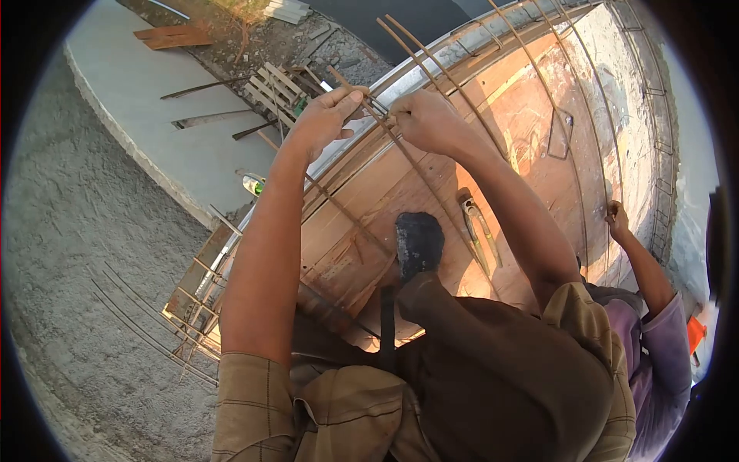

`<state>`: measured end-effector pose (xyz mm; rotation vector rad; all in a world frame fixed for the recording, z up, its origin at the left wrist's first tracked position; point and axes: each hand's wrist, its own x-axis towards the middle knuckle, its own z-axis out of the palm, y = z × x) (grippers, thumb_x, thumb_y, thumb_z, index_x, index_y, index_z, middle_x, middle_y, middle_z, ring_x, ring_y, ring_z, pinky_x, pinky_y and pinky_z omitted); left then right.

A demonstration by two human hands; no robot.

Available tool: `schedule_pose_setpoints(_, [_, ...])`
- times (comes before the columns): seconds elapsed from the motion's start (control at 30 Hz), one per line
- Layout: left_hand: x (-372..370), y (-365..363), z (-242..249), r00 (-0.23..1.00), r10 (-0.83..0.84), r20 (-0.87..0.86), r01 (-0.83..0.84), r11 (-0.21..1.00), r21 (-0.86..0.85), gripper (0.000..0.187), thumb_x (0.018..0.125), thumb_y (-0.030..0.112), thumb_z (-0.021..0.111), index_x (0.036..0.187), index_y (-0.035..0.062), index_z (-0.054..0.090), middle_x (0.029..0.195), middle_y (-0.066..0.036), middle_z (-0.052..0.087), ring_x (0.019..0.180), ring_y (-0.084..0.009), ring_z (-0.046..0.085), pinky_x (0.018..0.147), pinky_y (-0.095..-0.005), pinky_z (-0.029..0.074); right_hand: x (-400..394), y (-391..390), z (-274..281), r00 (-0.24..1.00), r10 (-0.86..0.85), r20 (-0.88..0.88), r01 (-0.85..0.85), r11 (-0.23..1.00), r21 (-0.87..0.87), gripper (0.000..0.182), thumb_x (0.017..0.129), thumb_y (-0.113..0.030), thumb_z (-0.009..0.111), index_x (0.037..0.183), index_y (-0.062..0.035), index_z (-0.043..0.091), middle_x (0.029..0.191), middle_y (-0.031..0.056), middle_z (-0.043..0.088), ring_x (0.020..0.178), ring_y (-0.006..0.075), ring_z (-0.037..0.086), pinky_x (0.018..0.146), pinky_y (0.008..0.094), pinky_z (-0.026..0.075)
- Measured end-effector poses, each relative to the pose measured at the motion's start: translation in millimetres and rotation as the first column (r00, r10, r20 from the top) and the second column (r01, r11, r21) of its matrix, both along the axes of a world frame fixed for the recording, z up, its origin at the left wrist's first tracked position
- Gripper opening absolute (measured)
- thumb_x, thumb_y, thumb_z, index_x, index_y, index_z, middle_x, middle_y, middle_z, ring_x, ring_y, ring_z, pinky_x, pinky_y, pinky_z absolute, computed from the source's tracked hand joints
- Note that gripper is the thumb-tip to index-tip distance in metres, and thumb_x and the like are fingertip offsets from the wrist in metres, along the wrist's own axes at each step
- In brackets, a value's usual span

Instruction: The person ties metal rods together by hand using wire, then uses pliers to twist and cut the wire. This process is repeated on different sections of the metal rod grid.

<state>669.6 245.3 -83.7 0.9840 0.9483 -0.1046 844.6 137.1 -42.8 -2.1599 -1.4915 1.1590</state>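
Near the top centre, my left hand (327,122) is at a thin steel bar (408,158), its thumb and fingers closed round the bar near its end. My right hand (427,122) is closed just to the right, at the edge of the formwork, with its fingertips pinched; what they hold is too small to make out. Several bars lie across the plywood (369,208) below and beside my hands. Pincers (481,231) with greenish handles lie on the boards between my right forearm and my dark shoe (419,242).
A co-worker's hand (616,221) touches a bar at the right. Wooden slats (275,91) and loose boards lie below the edge at upper left. Bars stick out over rough concrete (100,254) at lower left. A rebar cage (662,146) runs along the far right.
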Motion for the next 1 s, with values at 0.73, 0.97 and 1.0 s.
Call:
schedule_pose_setpoints(0.73, [-4.5, 18.3, -40.1, 0.999, -0.051, -0.018, 0.044, 0.964, -0.263, 0.025, 0.098, 0.020, 0.059, 0.112, 0.0007, 0.066, 0.100, -0.006, 0.068, 0.087, -0.0100, 0.064, 0.075, -0.0203, 0.053, -33.8, 1.7, -9.2, 0.888, 0.180, 0.423, -0.293, 0.931, 0.218, 0.006, 0.078, -0.005, 0.059, 0.080, -0.0018, 0.064, 0.085, 0.0145, 0.063, 0.083, 0.0344, 0.067, 0.070, 0.0433, 0.056])
schedule_pose_setpoints(0.97, [-15.2, 19.4, -31.1, 0.941, 0.318, 0.112, -0.274, 0.915, -0.295, 0.024, 0.092, 0.008, 0.067, 0.115, -0.0007, 0.065, 0.101, -0.005, 0.068, 0.094, -0.0118, 0.064, 0.082, -0.0226, 0.054, -32.4, 6.7, -21.6, 0.906, 0.092, 0.414, -0.240, 0.917, 0.320, 0.007, 0.083, -0.009, 0.060, 0.082, -0.0021, 0.059, 0.087, 0.0151, 0.061, 0.082, 0.0350, 0.066, 0.068, 0.0443, 0.055])
schedule_pose_setpoints(1.0, [-17.2, 18.3, -25.7, 0.930, 0.341, 0.136, -0.289, 0.908, -0.303, 0.027, 0.091, 0.008, 0.068, 0.116, -0.0005, 0.065, 0.102, -0.005, 0.068, 0.095, -0.0119, 0.064, 0.083, -0.0227, 0.053, -30.6, 8.4, -21.0, 0.905, 0.101, 0.414, -0.240, 0.923, 0.301, 0.005, 0.081, -0.007, 0.060, 0.082, -0.0022, 0.058, 0.088, 0.0157, 0.061, 0.083, 0.0350, 0.067, 0.068, 0.0438, 0.055])
